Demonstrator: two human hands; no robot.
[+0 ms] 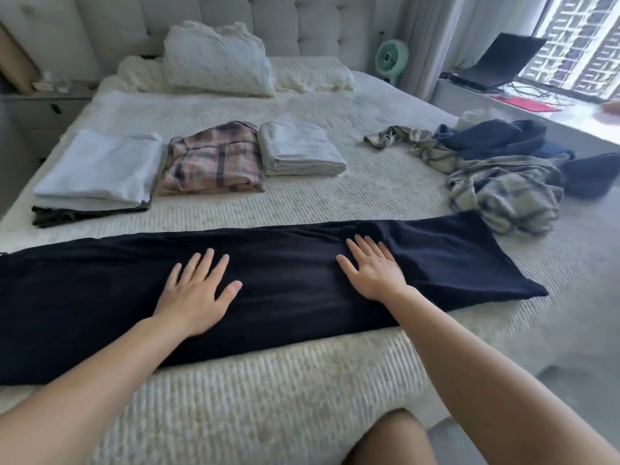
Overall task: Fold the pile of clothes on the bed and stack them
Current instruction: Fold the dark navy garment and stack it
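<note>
Across the near edge of the cream ribbed-cover bed [335,203] lies a long navy garment [285,280], left hand [196,293] and right hand [372,273] pressing flat on it, fingers spread. Far left sit three folded stacks; far right, a crumpled unfolded pile [496,176] near the window.

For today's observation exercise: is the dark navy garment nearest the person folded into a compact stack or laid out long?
Laid out long. The navy garment stretches across the bed, both hands pressing flat on it.
</note>
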